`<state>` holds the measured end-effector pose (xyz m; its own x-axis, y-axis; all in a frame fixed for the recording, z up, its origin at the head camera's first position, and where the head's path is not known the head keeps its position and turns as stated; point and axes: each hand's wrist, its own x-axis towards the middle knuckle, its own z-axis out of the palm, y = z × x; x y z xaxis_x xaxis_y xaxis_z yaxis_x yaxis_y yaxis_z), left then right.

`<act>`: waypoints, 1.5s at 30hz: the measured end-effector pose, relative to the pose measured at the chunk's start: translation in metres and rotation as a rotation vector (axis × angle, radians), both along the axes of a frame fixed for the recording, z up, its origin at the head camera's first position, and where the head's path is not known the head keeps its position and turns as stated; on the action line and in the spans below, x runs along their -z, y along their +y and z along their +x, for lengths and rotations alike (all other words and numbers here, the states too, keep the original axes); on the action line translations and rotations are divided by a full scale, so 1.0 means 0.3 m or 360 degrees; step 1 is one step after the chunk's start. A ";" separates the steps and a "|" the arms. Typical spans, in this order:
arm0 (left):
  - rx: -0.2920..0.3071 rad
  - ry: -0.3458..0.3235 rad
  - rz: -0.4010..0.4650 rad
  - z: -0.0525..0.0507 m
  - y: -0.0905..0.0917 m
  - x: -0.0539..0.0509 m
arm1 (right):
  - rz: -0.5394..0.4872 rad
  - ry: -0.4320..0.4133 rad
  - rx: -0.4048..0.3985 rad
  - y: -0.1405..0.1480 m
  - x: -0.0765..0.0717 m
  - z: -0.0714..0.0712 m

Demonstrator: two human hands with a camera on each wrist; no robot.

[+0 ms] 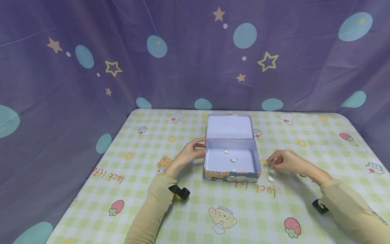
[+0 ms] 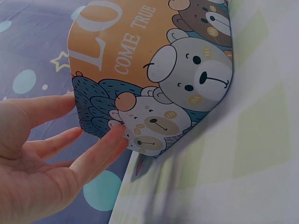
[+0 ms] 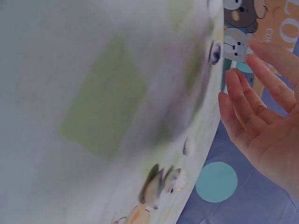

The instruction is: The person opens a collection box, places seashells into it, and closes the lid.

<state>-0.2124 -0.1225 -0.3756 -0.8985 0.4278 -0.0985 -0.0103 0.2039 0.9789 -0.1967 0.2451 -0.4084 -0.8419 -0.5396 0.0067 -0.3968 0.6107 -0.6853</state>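
Note:
A rectangular tin box [image 1: 233, 177] stands on the table, its hinged lid [image 1: 230, 127] tipped back. My left hand [image 1: 189, 154] touches the box's left side with extended fingertips; the left wrist view shows bears printed on that box wall [image 2: 140, 60]. Inside lie a few small whitish shells, among them one shell [image 1: 226, 151] towards the back and another shell [image 1: 233, 160] nearer the middle. My right hand [image 1: 287, 160] hovers right of the box, fingers loosely bent and apart from anything in the right wrist view. Below it is a white shell [image 1: 271, 179] on the cloth.
More shells [image 3: 174, 180] lie on the tablecloth right of the box, partly hidden by the right forearm in the head view. The checked tablecloth [image 1: 256, 217] covers the table. A purple star-patterned curtain [image 1: 189, 78] hangs behind. Each wrist wears a black strap [image 1: 179, 192].

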 end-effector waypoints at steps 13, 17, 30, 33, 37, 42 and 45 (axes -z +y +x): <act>-0.0005 -0.0018 0.0011 -0.038 -0.011 0.059 | 0.0076 -0.0079 0.0024 0.000 0.047 -0.013; -0.0022 0.0000 0.0008 -0.043 -0.011 0.071 | 0.0096 -0.0052 0.0018 -0.005 0.050 -0.014; -0.0010 -0.0023 0.0021 -0.016 -0.004 0.022 | 0.0103 0.0048 -0.0082 -0.007 0.055 -0.022; -0.0009 -0.0029 0.0020 -0.016 -0.003 0.020 | 0.0099 0.0051 -0.0085 -0.006 0.057 -0.024; -0.0035 -0.0025 0.0021 -0.032 -0.006 0.051 | 0.0106 0.0058 -0.0083 -0.005 0.057 -0.024; -0.0053 -0.0004 0.0021 -0.040 -0.007 0.075 | 0.0121 0.0119 -0.0104 -0.003 0.057 -0.020; -0.0052 -0.0004 0.0029 -0.039 -0.006 0.076 | 0.0113 0.0156 -0.0118 -0.002 0.059 -0.015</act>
<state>-0.2242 -0.1244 -0.3984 -0.9117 0.4001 -0.0930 -0.0188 0.1856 0.9824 -0.2013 0.2445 -0.4260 -0.7971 -0.6021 0.0464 -0.5053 0.6229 -0.5973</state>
